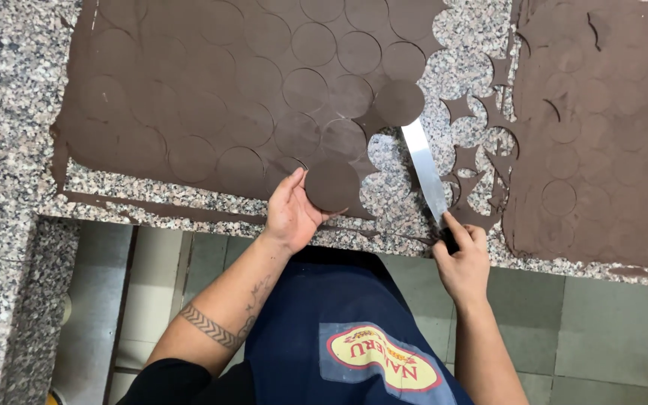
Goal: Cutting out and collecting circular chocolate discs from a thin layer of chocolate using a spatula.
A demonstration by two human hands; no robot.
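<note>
Presently we list: left hand [292, 214], centre frame, grasping a cut brown dough disc [331, 185] at the granite counter's [9, 112] edge; right hand [463, 259] clenched round a palette knife [424, 169] whose blade carries another disc [400, 103]; scored dough sheet [189, 82] upper left; second sheet [601, 127] right.
</note>
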